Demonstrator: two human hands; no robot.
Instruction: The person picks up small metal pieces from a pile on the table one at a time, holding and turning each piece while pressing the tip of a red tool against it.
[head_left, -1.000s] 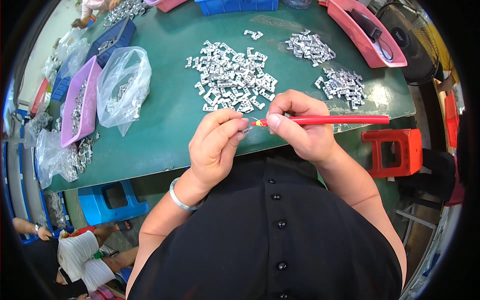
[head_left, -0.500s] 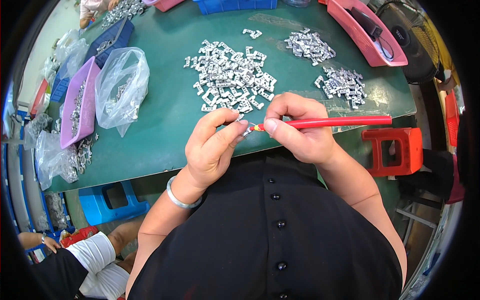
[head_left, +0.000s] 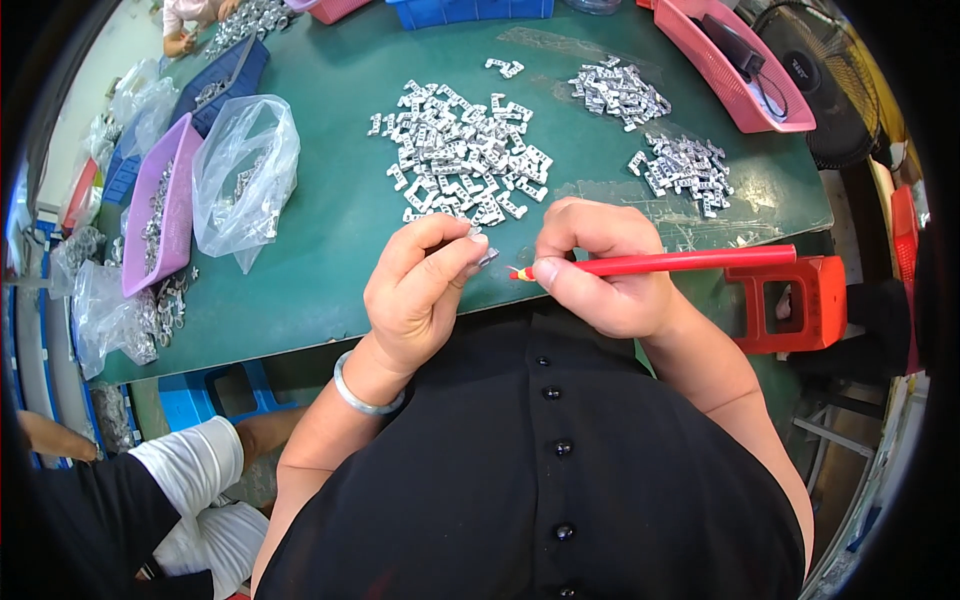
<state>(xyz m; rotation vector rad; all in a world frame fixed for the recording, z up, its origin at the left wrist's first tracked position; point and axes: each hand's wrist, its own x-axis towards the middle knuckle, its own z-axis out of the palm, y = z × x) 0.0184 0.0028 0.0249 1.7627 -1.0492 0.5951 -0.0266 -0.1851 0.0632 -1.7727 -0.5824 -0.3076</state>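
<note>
My left hand (head_left: pixel 418 292) is closed, pinching a small silver metal part (head_left: pixel 488 257) between thumb and fingers over the table's front edge. A long red pen-like stick (head_left: pixel 700 260) with a yellow band and a thin tip is gripped in my right hand (head_left: pixel 612 275). The stick points left, its tip a short gap from the part. Just beyond both hands lies a big pile of small silver-white parts (head_left: pixel 460 145) with dark markings. Two smaller heaps (head_left: pixel 618 92) of similar parts lie to its right.
The green table (head_left: pixel 330 290) carries a purple basket (head_left: pixel 165 215), a clear plastic bag (head_left: pixel 240 185) and a blue tray (head_left: pixel 222 85) at left. A pink basket (head_left: pixel 735 85) stands far right near a fan (head_left: pixel 815 85). Red stool (head_left: pixel 785 300) and blue stool (head_left: pixel 225 395) stand below. Another person (head_left: pixel 190 490) is at lower left.
My right hand has drawn the red stick's tip slightly away from the part, to the right and down. My left hand has shifted a little left. The person at lower left has moved.
</note>
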